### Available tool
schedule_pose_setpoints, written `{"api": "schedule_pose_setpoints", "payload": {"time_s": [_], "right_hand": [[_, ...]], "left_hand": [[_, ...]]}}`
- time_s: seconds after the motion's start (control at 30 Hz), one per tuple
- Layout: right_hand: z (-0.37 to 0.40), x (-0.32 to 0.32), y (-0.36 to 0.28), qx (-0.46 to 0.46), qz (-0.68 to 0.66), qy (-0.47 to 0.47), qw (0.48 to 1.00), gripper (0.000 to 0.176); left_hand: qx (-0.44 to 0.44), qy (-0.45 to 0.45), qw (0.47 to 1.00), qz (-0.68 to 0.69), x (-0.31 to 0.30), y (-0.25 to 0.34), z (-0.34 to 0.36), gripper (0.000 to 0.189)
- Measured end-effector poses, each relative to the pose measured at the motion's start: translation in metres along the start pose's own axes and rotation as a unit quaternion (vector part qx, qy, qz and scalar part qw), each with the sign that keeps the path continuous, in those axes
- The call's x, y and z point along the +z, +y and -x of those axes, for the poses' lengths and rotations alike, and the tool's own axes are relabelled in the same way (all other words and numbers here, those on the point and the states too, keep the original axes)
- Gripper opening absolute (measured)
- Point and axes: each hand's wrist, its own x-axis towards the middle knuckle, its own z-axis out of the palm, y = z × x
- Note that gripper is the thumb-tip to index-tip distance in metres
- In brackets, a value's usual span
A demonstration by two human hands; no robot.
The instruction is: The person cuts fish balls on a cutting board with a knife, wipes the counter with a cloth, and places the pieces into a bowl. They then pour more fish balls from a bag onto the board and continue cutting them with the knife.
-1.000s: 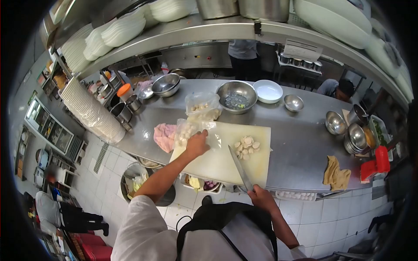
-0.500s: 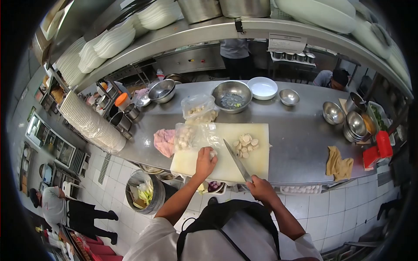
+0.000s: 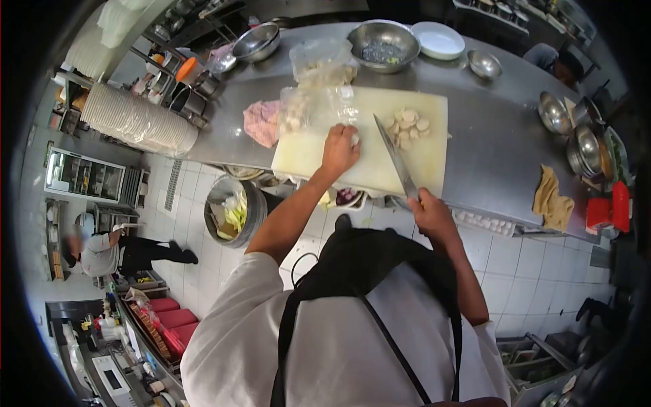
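Observation:
My right hand (image 3: 432,211) is wrapped round the handle of a large kitchen knife (image 3: 397,157). Its blade slants up and left over the white cutting board (image 3: 380,173). My left hand (image 3: 341,148) is closed at the board's middle, pinching a small white piece (image 3: 354,139) that the fingers partly cover. To the right of the blade tip lies a heap of pale round slices (image 3: 409,125), perhaps mushroom. A clear plastic bag (image 3: 298,112) with whitish lumps spreads over the board's upper left. Beside it is a pink cloth (image 3: 262,123).
Metal bowls (image 3: 384,46) and a white bowl (image 3: 438,41) line the counter's far side. A second bag (image 3: 322,61) sits behind the board. A tan cloth (image 3: 554,199) lies at right; a bin with scraps (image 3: 235,211) stands below left. A person (image 3: 102,251) stands at far left.
The view has tilted down, so the counter sits higher in the picture and more of my apron shows. Both hands keep their hold, the knife and slices staying in about the same place on the board.

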Motion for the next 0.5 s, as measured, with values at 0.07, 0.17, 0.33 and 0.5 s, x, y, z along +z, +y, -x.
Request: {"api": "schedule_pose_setpoints", "payload": {"time_s": [0.07, 0.17, 0.33, 0.5], "right_hand": [[-0.001, -0.002, -0.003, 0.005, 0.0, -0.006, 1.0, 0.034], [0.0, -0.002, -0.004, 0.023, 0.006, -0.016, 1.0, 0.034], [0.001, -0.004, -0.011, 0.032, 0.017, -0.027, 0.999, 0.033], [0.01, -0.008, -0.017, 0.052, 0.024, -0.04, 0.998, 0.034]], "left_hand": [[-0.019, -0.022, 1.0, -0.001, 0.0, -0.004, -0.003, 0.029], [-0.024, -0.052, 0.998, -0.015, -0.001, -0.006, -0.009, 0.029], [-0.004, -0.038, 0.999, -0.013, -0.011, 0.0, -0.004, 0.031], [0.018, 0.011, 0.998, 0.061, -0.017, 0.005, 0.02, 0.031]]}}
